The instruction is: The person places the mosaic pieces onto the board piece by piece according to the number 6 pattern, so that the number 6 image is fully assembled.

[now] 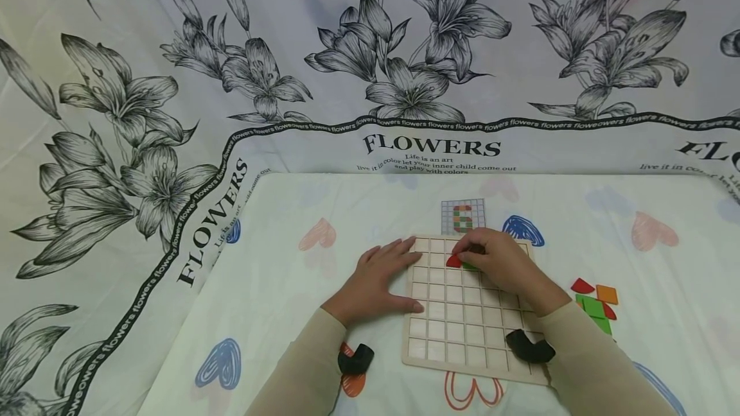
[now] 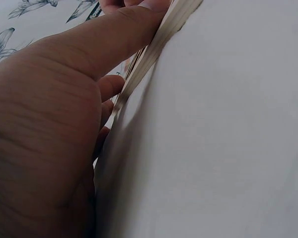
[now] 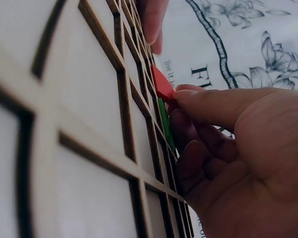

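A wooden board (image 1: 453, 332) with a raised square grid lies flat on the table. My right hand (image 1: 503, 262) is over its far part, pinching a red quarter-round piece (image 3: 162, 84) between thumb and fingertips at the grid. Right beside the red one, a green piece (image 3: 165, 121) sits on the board, partly covered by the fingers in the head view. With fingers spread, my left hand (image 1: 370, 284) rests at the board's left edge. Its thumb touches the side of the board in the left wrist view, fingertips farther up the same edge.
Just beyond the board lies a gridded card (image 1: 462, 215) with a small coloured figure. Right of the board are loose pieces: red quarter-rounds (image 1: 582, 286), an orange square (image 1: 607, 294) and green squares (image 1: 592, 307). Flower-printed cloth (image 1: 416, 82) hangs behind the table.
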`<state>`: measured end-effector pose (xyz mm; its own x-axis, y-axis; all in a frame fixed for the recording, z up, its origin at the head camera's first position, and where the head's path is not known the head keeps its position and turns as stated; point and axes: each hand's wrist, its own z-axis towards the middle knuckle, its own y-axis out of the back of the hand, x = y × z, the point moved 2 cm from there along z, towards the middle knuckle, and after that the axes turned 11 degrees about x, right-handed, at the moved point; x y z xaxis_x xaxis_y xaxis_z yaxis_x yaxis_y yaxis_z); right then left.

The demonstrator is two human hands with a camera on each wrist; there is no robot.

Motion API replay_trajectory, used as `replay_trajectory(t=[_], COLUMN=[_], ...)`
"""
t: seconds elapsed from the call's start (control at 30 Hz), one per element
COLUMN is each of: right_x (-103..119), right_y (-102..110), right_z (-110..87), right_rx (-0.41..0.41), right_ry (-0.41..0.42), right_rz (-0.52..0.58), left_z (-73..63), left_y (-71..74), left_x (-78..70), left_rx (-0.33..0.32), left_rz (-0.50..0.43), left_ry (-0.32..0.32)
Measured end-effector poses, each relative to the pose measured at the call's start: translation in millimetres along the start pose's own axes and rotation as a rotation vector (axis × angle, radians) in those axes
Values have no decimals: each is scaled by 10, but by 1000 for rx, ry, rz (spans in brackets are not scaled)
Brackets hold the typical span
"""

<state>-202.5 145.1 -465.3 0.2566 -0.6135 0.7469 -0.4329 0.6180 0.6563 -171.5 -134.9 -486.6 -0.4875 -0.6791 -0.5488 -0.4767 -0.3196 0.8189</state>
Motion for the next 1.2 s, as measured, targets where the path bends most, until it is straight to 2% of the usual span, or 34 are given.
replay_trajectory(t=[0.53,0.8,1.03,1.2], right_x=[35,26,55,70], right_y=[-5,-13,-1,42], right_z=[-27,-16,-14,-33], right_rx=[30,46,30,19], right_ry=[63,55,22,28], right_rz=[13,22,91,191], left_z=[5,0,-5,-5], left_y=[4,-4,-2,2], left_x=[-9,7,8,-1], left_rx=[-3,-4,-4,-4], left_rz=[2,3,-8,-9], left_ry=[3,3,0,0])
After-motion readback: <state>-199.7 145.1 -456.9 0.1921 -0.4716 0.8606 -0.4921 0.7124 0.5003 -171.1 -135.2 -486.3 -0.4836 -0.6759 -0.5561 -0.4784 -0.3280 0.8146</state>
